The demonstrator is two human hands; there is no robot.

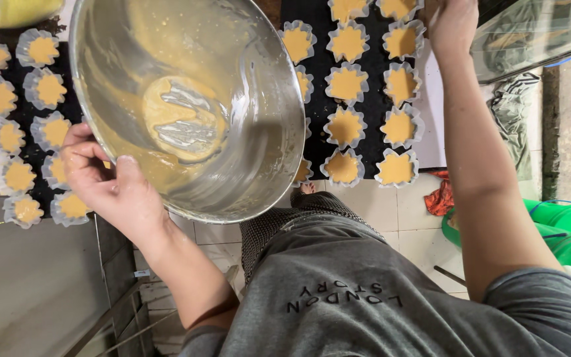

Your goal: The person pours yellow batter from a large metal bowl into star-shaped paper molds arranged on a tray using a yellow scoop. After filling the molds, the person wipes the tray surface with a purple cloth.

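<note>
Shirt (338,291): grey, closest to the lens, filled the lower frame
Left hand (104,182): fingers closed on the rim of the metal bowl (232,99), which it held tilted over the trays
Bowl: nearly scraped out, with a smear of yellow batter (166,112) at the bottom
Right hand (451,23): reached to the far paper cups (401,41); grip could not be told, fingers cut off by the frame edge
Cups: filled with batter, in rows on dark trays (371,73) either side of the bowl
Floor: green tubs (563,228) stood at right
</note>
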